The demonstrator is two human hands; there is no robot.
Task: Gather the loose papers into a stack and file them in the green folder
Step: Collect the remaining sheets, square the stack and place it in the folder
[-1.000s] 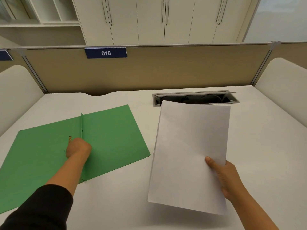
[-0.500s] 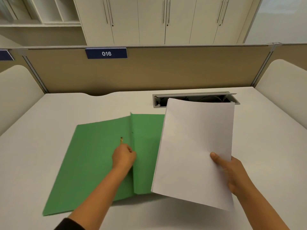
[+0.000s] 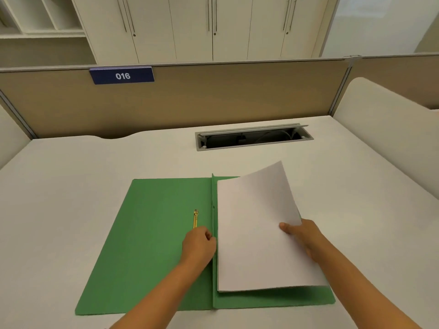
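One green folder (image 3: 152,245) is lying open on the white tabletop (image 3: 71,186), with one stack of white papers (image 3: 256,233) resting over its right half. The right hand (image 3: 301,236) is gripping the stack's right edge, thumb on top, lifting that side. The left hand (image 3: 198,243) is sitting curled at the spine beside one brass fastener (image 3: 195,218), its fingers closed; whether they are pinching anything is hidden.

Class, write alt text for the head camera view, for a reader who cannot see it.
A person's right hand lowers a stack of white papers onto the right half of an open green folder on a white desk. The left hand rests at the folder's spine, beside a brass fastener.
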